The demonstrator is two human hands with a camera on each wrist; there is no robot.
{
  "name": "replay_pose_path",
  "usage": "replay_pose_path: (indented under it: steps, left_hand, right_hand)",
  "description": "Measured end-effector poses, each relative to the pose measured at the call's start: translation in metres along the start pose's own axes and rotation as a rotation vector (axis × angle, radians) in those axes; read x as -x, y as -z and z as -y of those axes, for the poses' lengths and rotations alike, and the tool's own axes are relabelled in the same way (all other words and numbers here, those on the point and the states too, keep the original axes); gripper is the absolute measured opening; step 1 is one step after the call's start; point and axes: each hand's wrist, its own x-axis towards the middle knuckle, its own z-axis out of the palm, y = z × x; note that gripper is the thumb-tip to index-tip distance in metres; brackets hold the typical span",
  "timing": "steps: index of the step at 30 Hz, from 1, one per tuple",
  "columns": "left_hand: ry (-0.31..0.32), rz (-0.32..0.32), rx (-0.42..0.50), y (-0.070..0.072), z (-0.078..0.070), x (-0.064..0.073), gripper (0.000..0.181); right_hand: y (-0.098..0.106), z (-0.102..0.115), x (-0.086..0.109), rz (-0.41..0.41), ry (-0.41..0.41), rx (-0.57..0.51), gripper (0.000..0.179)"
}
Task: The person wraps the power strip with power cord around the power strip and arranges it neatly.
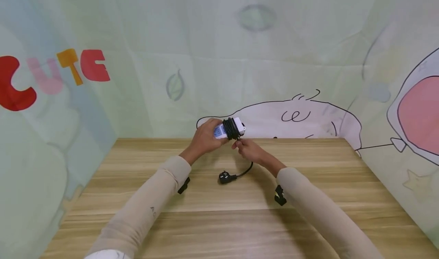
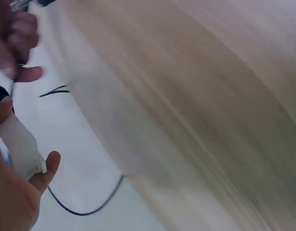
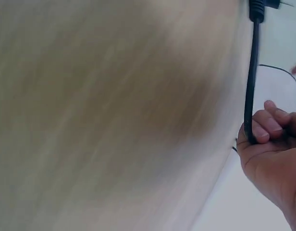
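My left hand (image 1: 207, 136) grips a white power strip (image 1: 239, 125) with blue socket faces, raised over the back of the table. Several turns of black cord (image 1: 231, 128) wrap around the strip near its right end. Just right of and below the coil, my right hand (image 1: 251, 151) holds the free length of cord, its fingers curled around it in the right wrist view (image 3: 251, 96). From that hand the cord runs down to a black plug (image 1: 225, 177), which hangs low in front of the hands. In the left wrist view the white strip (image 2: 19, 147) lies between thumb and fingers.
The wood-grain table (image 1: 219, 228) spreads beneath both arms. Behind its back edge hangs a printed cloth backdrop (image 1: 154, 80) with cartoon figures and letters, which also closes off the left and right sides. Small black devices (image 1: 280, 195) sit at both wrists.
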Motion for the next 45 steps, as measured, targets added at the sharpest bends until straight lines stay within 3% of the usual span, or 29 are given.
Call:
replay_pose_path:
  steps: [5,12,13,14,16,19,20,23,28,35,39,45]
  left_hand:
    - [0.037,0.059,-0.006,0.014,-0.027,-0.003,0.062]
    - [0.091,0.107,-0.080,0.012,-0.029,-0.002,0.059]
    - [0.073,0.107,-0.083,0.004,-0.015,-0.004,0.059]
    - [0.075,0.122,-0.098,0.004,-0.016,-0.004,0.059]
    - [0.063,0.138,-0.133,0.003,-0.018,-0.004,0.056]
    - [0.043,0.146,-0.180,0.002,-0.022,-0.002,0.053]
    - [0.053,0.159,-0.207,0.010,-0.037,0.001,0.051]
    - [0.051,0.138,-0.233,0.011,-0.038,0.004,0.049]
    - [0.081,0.123,-0.236,0.015,-0.038,0.005,0.047]
    - [0.118,0.153,-0.303,0.018,-0.033,0.004,0.053]
    - [0.115,0.173,-0.338,0.018,-0.030,0.005,0.054]
    - [0.041,0.240,-0.349,0.015,-0.035,0.007,0.056]
  right_hand:
    - [0.002,0.006,0.001,0.003,-0.022,0.090,0.046]
    - [-0.001,0.022,0.008,0.036,-0.009,0.180,0.044]
    - [-0.001,0.024,0.010,0.046,-0.027,0.162,0.044]
    - [-0.001,0.025,0.011,0.059,-0.044,0.129,0.044]
    - [0.000,0.027,0.013,0.079,-0.087,0.049,0.044]
    - [0.001,0.027,0.016,0.115,-0.144,-0.158,0.039]
    - [0.001,0.027,0.018,0.135,-0.159,-0.226,0.037]
    - [0.001,0.029,0.022,0.191,-0.200,-0.392,0.032]
    - [0.002,0.038,0.030,0.237,-0.222,-0.446,0.034]
    - [0.005,0.056,0.047,0.276,-0.180,-0.307,0.038]
    - [0.010,0.066,0.055,0.289,-0.131,-0.140,0.041]
    - [0.025,0.081,0.062,0.338,-0.060,0.198,0.037]
